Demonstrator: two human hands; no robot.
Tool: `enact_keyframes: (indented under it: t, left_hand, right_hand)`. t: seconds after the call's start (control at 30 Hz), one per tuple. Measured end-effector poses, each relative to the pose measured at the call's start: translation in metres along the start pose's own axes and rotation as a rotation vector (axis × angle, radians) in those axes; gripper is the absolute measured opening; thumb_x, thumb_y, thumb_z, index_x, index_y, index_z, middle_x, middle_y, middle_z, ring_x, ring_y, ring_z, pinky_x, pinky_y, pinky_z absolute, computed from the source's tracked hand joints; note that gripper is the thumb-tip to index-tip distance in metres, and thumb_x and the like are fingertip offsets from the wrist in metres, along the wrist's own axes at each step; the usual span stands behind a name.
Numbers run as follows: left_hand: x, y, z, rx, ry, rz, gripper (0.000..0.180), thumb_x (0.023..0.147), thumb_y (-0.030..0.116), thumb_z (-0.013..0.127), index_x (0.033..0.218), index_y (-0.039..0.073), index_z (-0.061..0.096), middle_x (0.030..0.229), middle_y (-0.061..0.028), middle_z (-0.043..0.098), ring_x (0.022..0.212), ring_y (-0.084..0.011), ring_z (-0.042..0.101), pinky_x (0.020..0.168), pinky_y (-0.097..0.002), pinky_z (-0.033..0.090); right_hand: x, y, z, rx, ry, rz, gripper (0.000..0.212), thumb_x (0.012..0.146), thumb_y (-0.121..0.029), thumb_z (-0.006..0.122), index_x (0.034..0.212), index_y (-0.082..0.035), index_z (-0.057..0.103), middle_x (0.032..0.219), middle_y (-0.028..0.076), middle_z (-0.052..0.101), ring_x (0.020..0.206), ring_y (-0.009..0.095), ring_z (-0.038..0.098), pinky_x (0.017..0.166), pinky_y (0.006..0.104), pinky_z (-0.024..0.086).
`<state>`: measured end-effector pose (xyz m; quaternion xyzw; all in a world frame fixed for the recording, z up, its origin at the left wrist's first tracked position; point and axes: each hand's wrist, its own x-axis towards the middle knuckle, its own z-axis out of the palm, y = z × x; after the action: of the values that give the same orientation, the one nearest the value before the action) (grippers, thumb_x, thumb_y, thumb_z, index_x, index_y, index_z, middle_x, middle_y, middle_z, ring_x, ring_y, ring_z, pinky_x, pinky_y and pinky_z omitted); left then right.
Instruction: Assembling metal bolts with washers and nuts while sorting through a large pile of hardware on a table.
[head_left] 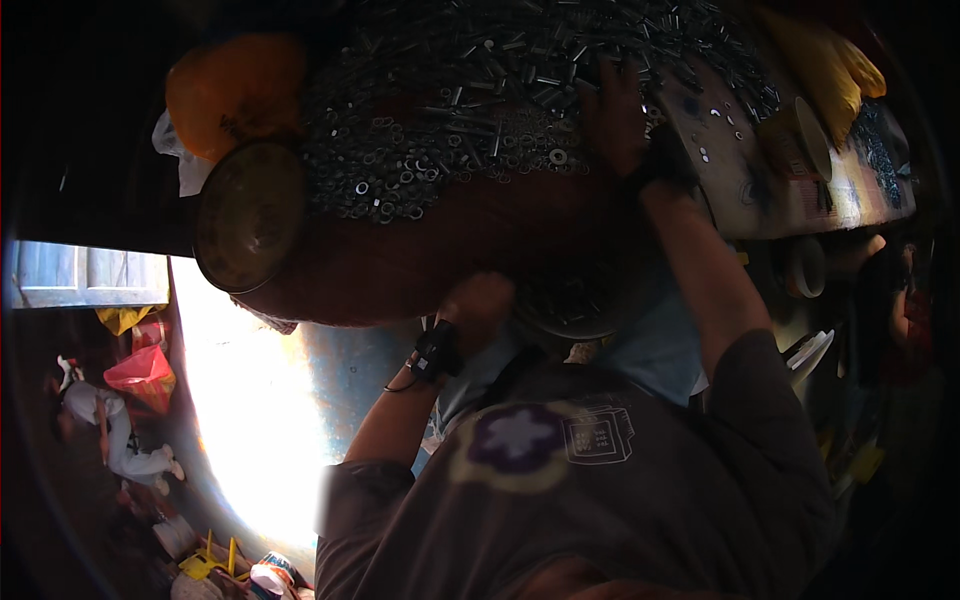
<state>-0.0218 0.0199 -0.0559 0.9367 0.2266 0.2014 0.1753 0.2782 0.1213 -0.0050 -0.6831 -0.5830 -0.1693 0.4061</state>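
My right hand (612,115) reaches over the far part of a spread heap of metal rods and bolts (540,90), its fingers stretched out and partly lost in the dark among them. Nearer to me lie many nuts and washers (400,170) on a dark red cloth (400,250). My left hand (482,300) is closed, low by the near edge of that cloth. Beside it, at my lap, sits a round bowl (580,330) with dark metal pieces inside. Whatever the left fingers hold, if anything, is hidden.
An orange bag (238,90) and a round metal lid (250,215) are at the left. A pale board (720,150) with a few small parts, a tub (797,140) and a yellow bag (825,70) stand right. Another person (125,430) is at far left.
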Motion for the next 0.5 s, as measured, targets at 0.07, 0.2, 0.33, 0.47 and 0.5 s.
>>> enact_keyframes:
  t: [0.07,0.2,0.33,0.47,0.5]
  left_hand:
    - [0.000,-0.003,0.001,-0.027,0.005,0.013,0.013,0.070,0.004,0.058,0.082,0.005,0.053,0.078,-0.0123,0.052,0.074,-0.0294,0.053,0.064,-0.0388,0.047]
    - [0.001,-0.005,0.000,-0.065,0.035,0.025,0.013,0.071,0.007,0.061,0.082,0.005,0.054,0.077,-0.0119,0.051,0.069,-0.0293,0.052,0.059,-0.0388,0.045]
    - [0.002,-0.004,-0.001,-0.071,0.013,-0.016,0.014,0.072,0.008,0.062,0.082,0.005,0.054,0.076,-0.0113,0.051,0.068,-0.0290,0.053,0.058,-0.0389,0.045]
    - [0.005,-0.003,-0.004,-0.090,-0.002,-0.031,0.012,0.073,0.009,0.062,0.080,0.005,0.053,0.076,-0.0108,0.051,0.068,-0.0288,0.053,0.057,-0.0389,0.045]
    - [0.005,-0.002,-0.005,-0.096,-0.017,-0.032,0.012,0.073,0.009,0.062,0.080,0.006,0.053,0.075,-0.0108,0.050,0.068,-0.0287,0.053,0.057,-0.0389,0.045]
  right_hand:
    - [0.009,0.007,0.013,0.033,0.011,-0.049,0.045,0.083,-0.017,0.060,0.121,0.003,0.047,0.126,0.034,0.038,0.113,0.047,0.044,0.093,0.0460,0.042]
    - [0.025,0.010,0.032,0.066,0.001,-0.071,0.039,0.083,-0.023,0.061,0.116,-0.003,0.056,0.129,0.029,0.040,0.120,0.043,0.040,0.098,0.0463,0.038]
    - [0.034,0.002,0.044,0.238,-0.106,-0.065,0.037,0.084,-0.024,0.061,0.117,-0.009,0.058,0.131,0.021,0.042,0.122,0.035,0.043,0.099,0.0411,0.039]
    - [0.040,-0.013,0.053,0.204,-0.236,-0.158,0.038,0.084,-0.023,0.060,0.120,-0.009,0.056,0.128,0.020,0.047,0.120,0.034,0.045,0.098,0.0404,0.040]
    - [0.040,-0.021,0.058,0.199,-0.264,-0.179,0.039,0.085,-0.023,0.060,0.120,-0.009,0.056,0.126,0.020,0.049,0.118,0.034,0.046,0.098,0.0403,0.040]
